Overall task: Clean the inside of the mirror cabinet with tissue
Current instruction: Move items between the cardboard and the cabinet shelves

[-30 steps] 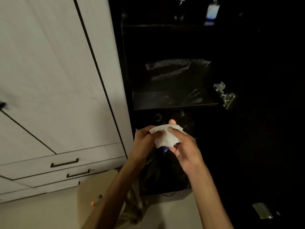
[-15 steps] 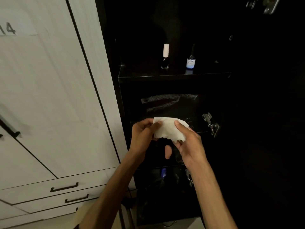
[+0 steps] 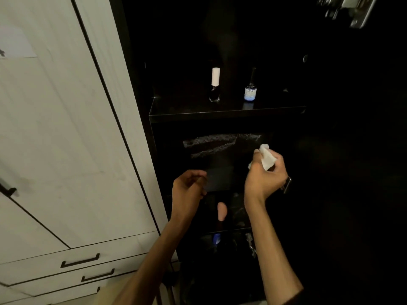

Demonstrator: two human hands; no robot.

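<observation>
Right hand, centre-right of frame, pinches a folded tissue in its grip, held up in front of the dark back wall of the mirror cabinet, middle compartment. Can't tell if the tissue touches the wall. Left hand, lower centre, fingers loosely curled, holds nothing, hangs just in front of the same compartment.

Progress: looks like the start of wiping. Pale smeared streaks show on the back wall just left of the tissue, so that patch is not clean. Shelves above and below look untouched, likely all left to do.

Around: below the hands, a pinkish object on a lower shelf, and something blue under that; too dark to identify. Farther up, on the upper shelf, a dark bottle with a white cap and a small blue-label bottle stand apart; both would need moving to wipe there. Metal hinge at top right. White wardrobe with drawers fills the left.
</observation>
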